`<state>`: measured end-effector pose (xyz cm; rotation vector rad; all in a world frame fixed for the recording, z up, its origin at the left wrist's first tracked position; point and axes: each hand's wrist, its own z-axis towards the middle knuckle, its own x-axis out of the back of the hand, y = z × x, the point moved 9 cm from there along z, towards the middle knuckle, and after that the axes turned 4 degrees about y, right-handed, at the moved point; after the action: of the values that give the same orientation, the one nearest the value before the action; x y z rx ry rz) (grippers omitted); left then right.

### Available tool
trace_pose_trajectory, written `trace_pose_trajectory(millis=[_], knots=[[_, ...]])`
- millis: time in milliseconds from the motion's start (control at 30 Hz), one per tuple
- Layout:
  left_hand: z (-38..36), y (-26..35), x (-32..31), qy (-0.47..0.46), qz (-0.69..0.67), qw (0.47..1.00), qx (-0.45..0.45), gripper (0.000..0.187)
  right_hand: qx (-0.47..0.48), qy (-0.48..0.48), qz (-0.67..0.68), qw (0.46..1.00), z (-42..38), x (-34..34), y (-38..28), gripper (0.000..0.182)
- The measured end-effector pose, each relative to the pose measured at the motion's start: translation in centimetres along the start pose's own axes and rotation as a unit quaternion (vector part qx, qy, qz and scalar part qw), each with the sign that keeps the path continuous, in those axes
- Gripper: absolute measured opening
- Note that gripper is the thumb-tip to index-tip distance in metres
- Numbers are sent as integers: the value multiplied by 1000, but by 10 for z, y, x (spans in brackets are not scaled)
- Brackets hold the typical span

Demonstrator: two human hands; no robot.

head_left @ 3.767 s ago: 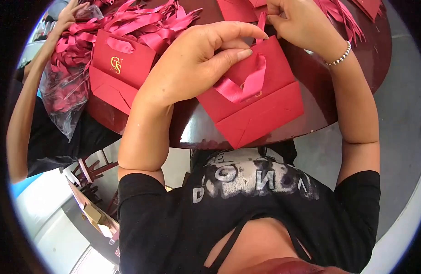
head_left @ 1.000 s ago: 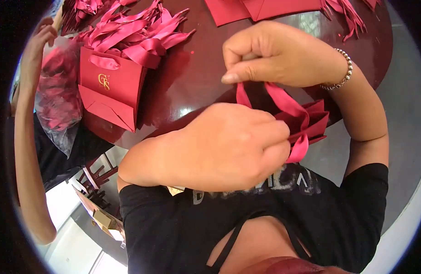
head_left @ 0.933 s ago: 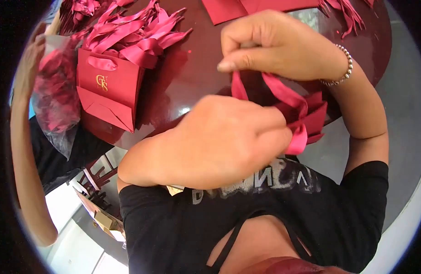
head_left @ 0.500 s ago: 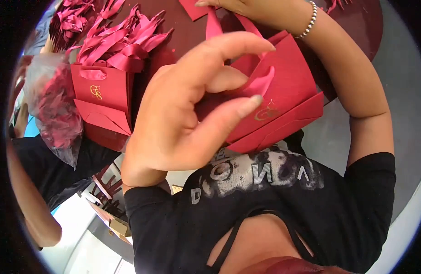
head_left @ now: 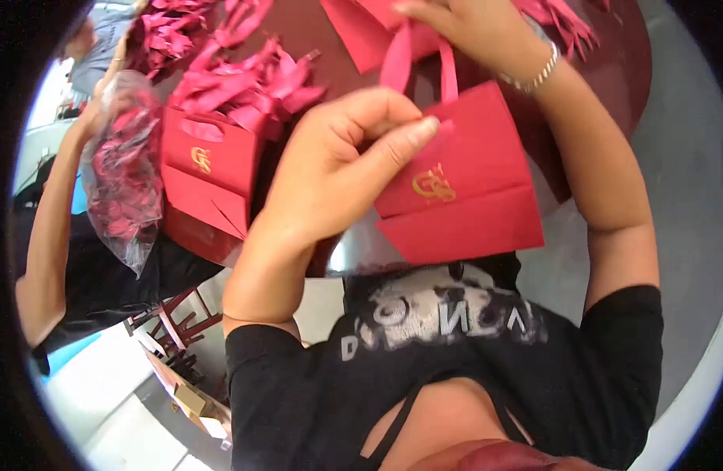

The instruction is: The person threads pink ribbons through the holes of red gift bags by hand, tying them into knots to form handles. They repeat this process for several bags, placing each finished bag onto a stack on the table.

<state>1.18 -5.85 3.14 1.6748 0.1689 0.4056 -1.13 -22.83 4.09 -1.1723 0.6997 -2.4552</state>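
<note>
A red paper gift bag [head_left: 475,165] with a gold monogram is tilted in front of me, its front panel facing the camera. My left hand [head_left: 361,149] is closed in a pinch at the bag's upper left edge, on the short pink ribbon at its front; the fingertips partly cover it. Two strands of a pink ribbon handle [head_left: 397,61] run up from the bag to my right hand [head_left: 471,31], which appears closed on them, though its grip is partly hidden. Beyond that hand lies another red bag or flat red piece [head_left: 349,39], cut off by the frame.
On the dark red table [head_left: 330,71] stands a second monogrammed bag [head_left: 208,169], with piled pink ribbons [head_left: 251,78] behind it. At the left, a person's arm [head_left: 59,204] reaches to a clear plastic bag [head_left: 126,173] of ribbons. More ribbons [head_left: 561,23] lie at upper right.
My left thumb and index finger, apart before, have come together at the bag's ribbon. The bag has turned and its monogram shows fully. The other person's arm has lifted beside the plastic bag.
</note>
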Motion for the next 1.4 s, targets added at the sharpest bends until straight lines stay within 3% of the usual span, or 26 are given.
trace_pose_trajectory(millis=[33,67,333,500,667,767,800,900,933,967,1033,1100,1167,1233,1300,1333,1400], knots=[[0,-2,2,-1,-2,1000,14,7,-17,-26,5,1000,-3,-7,6,31],[0,0,-2,-10,7,1000,18,8,15,13,15,1000,-4,1,4,32],[3,3,8,-15,-74,996,-40,15,-63,48,40,996,3,17,-4,27],[2,13,9,3,-10,991,-131,16,-72,63,58,994,1,20,2,25],[0,16,12,1,-39,991,-129,15,-109,38,90,989,-3,16,20,22],[4,9,19,48,-198,970,-135,12,-265,54,396,878,-13,8,53,25],[3,9,22,31,-221,964,-145,7,-304,38,467,830,-13,6,49,35],[3,12,37,99,-277,933,-209,6,-403,-41,524,750,-25,-22,38,40],[4,4,40,85,-293,933,-193,6,-369,-51,528,763,-32,-29,21,40],[7,1,44,143,-307,917,-209,3,-342,-121,531,765,-39,-37,0,40],[10,-8,39,106,-392,893,-192,7,-273,-314,529,740,-48,-49,-39,44],[8,9,35,70,-418,879,-220,11,-269,-338,624,652,-54,-57,-35,39],[9,12,39,74,-406,882,-227,14,-283,-285,662,633,-49,-55,-29,34],[9,-4,48,138,-378,894,-196,19,-324,-168,635,680,-31,-37,-19,30],[15,-2,50,181,-348,908,-147,24,-320,-150,603,716,-24,-22,-4,24],[17,-4,51,175,-346,915,-111,31,-303,-135,542,772,-20,-11,3,24],[20,-14,66,233,-344,898,-145,32,-278,-99,418,859,-14,10,13,23]])
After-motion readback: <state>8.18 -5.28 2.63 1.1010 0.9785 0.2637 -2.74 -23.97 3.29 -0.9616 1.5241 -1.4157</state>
